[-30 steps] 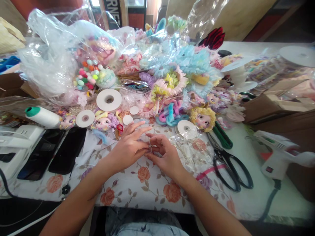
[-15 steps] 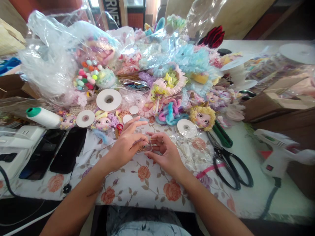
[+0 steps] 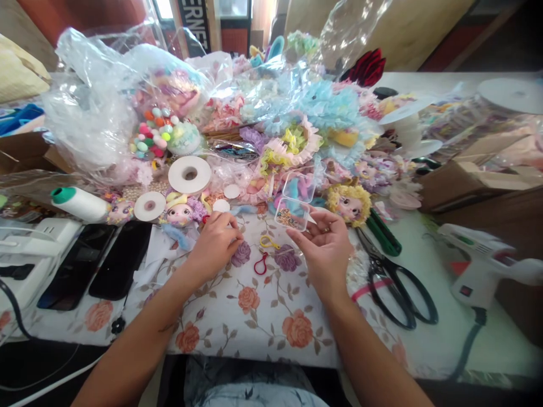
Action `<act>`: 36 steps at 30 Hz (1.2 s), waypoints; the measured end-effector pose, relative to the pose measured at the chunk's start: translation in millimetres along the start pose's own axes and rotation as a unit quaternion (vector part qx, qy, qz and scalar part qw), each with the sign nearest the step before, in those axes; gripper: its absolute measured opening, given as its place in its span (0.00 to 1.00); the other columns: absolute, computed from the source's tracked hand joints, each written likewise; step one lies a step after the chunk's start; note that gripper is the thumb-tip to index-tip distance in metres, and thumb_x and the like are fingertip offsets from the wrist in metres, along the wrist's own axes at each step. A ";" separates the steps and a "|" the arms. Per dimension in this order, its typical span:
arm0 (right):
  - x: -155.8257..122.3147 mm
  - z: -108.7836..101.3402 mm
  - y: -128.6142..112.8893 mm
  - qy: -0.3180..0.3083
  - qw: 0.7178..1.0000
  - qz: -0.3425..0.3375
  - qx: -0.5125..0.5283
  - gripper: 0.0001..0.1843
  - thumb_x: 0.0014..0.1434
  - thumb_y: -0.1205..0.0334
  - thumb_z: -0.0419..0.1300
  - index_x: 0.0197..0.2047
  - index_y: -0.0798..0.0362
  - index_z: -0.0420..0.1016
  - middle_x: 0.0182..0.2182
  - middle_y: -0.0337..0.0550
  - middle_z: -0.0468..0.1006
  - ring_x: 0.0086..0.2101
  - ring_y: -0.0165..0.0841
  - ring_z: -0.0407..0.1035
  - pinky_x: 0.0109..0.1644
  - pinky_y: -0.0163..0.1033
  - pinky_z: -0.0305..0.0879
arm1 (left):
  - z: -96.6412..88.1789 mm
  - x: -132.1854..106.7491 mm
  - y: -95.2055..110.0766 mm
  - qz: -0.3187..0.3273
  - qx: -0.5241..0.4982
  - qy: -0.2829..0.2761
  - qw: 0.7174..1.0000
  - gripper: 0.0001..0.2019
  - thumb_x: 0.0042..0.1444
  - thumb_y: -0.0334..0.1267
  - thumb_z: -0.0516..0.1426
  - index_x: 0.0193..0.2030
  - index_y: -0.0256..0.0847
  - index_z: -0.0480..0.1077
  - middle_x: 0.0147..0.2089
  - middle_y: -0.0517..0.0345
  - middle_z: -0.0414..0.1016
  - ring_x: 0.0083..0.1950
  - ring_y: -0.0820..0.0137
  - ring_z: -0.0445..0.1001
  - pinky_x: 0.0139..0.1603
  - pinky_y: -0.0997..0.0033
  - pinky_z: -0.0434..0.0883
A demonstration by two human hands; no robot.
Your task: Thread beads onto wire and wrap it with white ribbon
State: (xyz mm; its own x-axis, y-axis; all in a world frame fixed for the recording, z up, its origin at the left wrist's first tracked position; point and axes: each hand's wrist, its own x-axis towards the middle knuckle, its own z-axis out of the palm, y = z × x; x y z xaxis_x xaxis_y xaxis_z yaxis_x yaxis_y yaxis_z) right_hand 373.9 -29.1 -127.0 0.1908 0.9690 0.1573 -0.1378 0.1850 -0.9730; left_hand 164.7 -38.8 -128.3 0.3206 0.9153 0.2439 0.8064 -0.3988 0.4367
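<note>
My right hand (image 3: 328, 240) holds a small clear plastic box (image 3: 292, 215) by its near right side, raised above the cloth. Its transparent lid (image 3: 299, 187) stands hinged up, and small gold-coloured pieces lie in the bottom. My left hand (image 3: 218, 240) is low over the cloth with its fingers curled together; whatever they hold, if anything, is hidden. Between the hands lie a yellow clasp (image 3: 268, 242) and a red clasp (image 3: 261, 264) on the flowered cloth (image 3: 237, 328). A bit of another red item (image 3: 206, 219) shows behind my left fingers.
Black-handled scissors (image 3: 396, 288), a green cutter (image 3: 384, 233) and a white glue gun (image 3: 477, 260) lie at right. Two phones (image 3: 121, 260) and a thread cone (image 3: 80, 204) are at left. Ribbon spools (image 3: 189, 174), doll heads (image 3: 348, 204) and bagged frilly trims (image 3: 322, 107) crowd the back.
My hands have moved apart. The clear box has gone right and up in my right hand, and its raised lid now shows. The yellow and red clasps have come into view.
</note>
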 end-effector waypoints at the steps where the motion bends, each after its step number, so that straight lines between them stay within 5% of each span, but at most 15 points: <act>1: -0.9 0.6 0.4 -0.009 1.000 0.003 0.000 0.23 0.44 0.64 0.71 0.39 0.47 0.62 0.50 0.44 0.71 0.46 0.36 0.73 0.47 0.43 0.75 | 2.5 0.1 -1.3 0.005 0.001 -0.004 1.000 0.06 0.56 0.32 0.57 0.32 0.38 0.76 0.41 0.51 0.69 0.47 0.61 0.64 0.49 0.59 0.66; 8: -12.5 8.8 6.4 -0.099 0.994 0.041 0.027 0.24 0.44 0.65 0.71 0.40 0.46 0.62 0.53 0.43 0.70 0.44 0.35 0.74 0.44 0.41 0.76 | -1.0 1.2 -5.2 0.007 -0.051 0.008 0.999 0.08 0.60 0.32 0.54 0.35 0.38 0.76 0.39 0.53 0.73 0.44 0.64 0.67 0.46 0.62 0.67; 14: -19.7 11.5 8.4 -0.172 0.983 0.064 0.019 0.24 0.46 0.63 0.70 0.42 0.45 0.62 0.55 0.44 0.69 0.45 0.35 0.74 0.45 0.42 0.76 | -17.9 1.1 13.2 0.051 -0.049 0.153 0.986 0.05 0.58 0.35 0.57 0.36 0.40 0.75 0.45 0.51 0.70 0.51 0.62 0.66 0.54 0.58 0.66; 23: -30.7 11.8 12.0 -0.267 0.962 0.031 -0.044 0.18 0.52 0.64 0.65 0.43 0.46 0.62 0.56 0.46 0.69 0.44 0.35 0.73 0.46 0.45 0.75 | -13.4 -4.1 23.2 0.129 -0.058 0.024 0.990 0.09 0.59 0.35 0.55 0.33 0.42 0.77 0.62 0.53 0.63 0.67 0.56 0.53 0.65 0.51 0.58; 36: -32.1 13.4 10.0 -0.276 0.957 0.009 -0.086 0.16 0.52 0.67 0.63 0.43 0.47 0.64 0.54 0.44 0.71 0.44 0.34 0.73 0.47 0.44 0.75 | -6.4 -4.9 24.1 0.102 -0.055 -0.003 0.993 0.08 0.59 0.31 0.53 0.32 0.41 0.73 0.61 0.53 0.64 0.68 0.59 0.51 0.66 0.52 0.58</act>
State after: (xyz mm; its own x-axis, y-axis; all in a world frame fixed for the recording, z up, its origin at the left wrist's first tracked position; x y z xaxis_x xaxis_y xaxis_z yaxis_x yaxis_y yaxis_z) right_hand 353.4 -56.1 -139.5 -0.3584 0.9199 0.1590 0.0351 0.1835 -0.9824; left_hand 179.4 -53.3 -113.4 0.4754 0.8144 0.3328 0.6647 -0.5803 0.4706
